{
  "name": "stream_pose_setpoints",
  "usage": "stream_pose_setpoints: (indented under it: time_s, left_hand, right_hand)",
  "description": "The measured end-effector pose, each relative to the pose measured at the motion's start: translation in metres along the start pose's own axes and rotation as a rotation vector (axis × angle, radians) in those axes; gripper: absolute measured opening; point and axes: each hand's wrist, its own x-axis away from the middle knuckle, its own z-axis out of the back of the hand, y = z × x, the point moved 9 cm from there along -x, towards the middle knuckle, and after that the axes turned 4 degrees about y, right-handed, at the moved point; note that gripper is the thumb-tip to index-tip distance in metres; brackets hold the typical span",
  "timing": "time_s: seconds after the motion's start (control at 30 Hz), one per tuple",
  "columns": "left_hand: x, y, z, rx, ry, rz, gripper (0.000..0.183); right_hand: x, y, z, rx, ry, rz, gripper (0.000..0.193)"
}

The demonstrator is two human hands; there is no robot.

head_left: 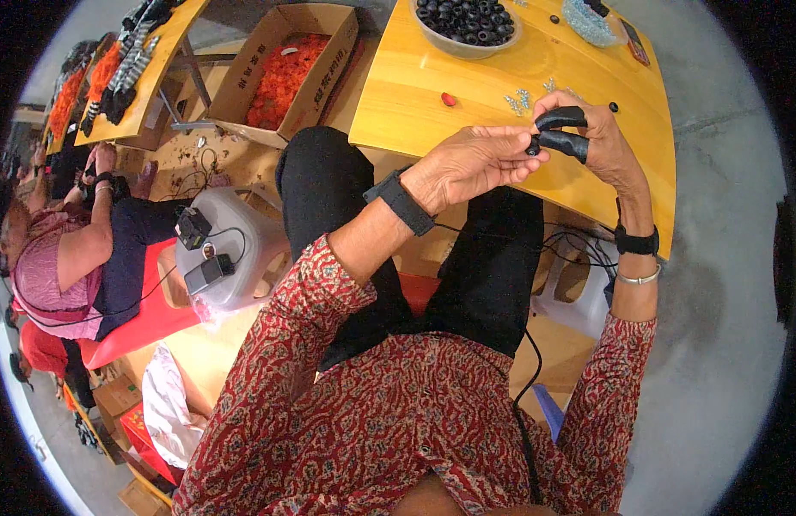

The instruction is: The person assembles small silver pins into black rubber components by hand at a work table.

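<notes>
Over the near edge of the yellow table, my two hands meet at the fingertips. My left hand pinches a small round black bead between thumb and fingers. Black covers sleeve two fingers of my right hand. Its fingers curl in to touch the bead's place, and whatever they pinch there is too small to make out. Just beyond my hands lie small silvery pieces. A loose black bead rests to the right, and a small red piece to the left.
A bowl of black beads and a bag of pale beads stand at the table's far side, beside a handheld device. On the left are a cardboard box of orange pieces, a grey stool with cabled devices, and a seated co-worker.
</notes>
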Motion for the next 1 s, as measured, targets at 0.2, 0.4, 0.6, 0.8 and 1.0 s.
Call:
stream_pose_setpoints:
  time_s: [0.2,0.4,0.6,0.8,1.0]
  left_hand:
    - [0.001,0.007,-0.003,-0.011,-0.011,-0.054,0.024]
    - [0.001,0.011,-0.004,0.057,-0.012,-0.087,0.023]
    - [0.002,0.012,0.0,0.044,0.04,-0.109,0.02]
    - [0.003,0.008,-0.002,0.0,0.042,-0.071,0.023]
    - [0.002,0.005,-0.002,-0.016,0.034,-0.066,0.024]
  right_hand:
    - [0.005,0.008,0.008,-0.06,0.166,-0.036,0.017]
    - [0.024,-0.003,0.008,0.009,0.402,-0.034,0.023]
    - [0.031,-0.024,-0.002,0.098,0.468,-0.007,0.028]
    - [0.034,-0.023,0.0,0.08,0.478,0.015,0.027]
    - [0.039,-0.022,0.0,0.126,0.47,-0.016,0.025]
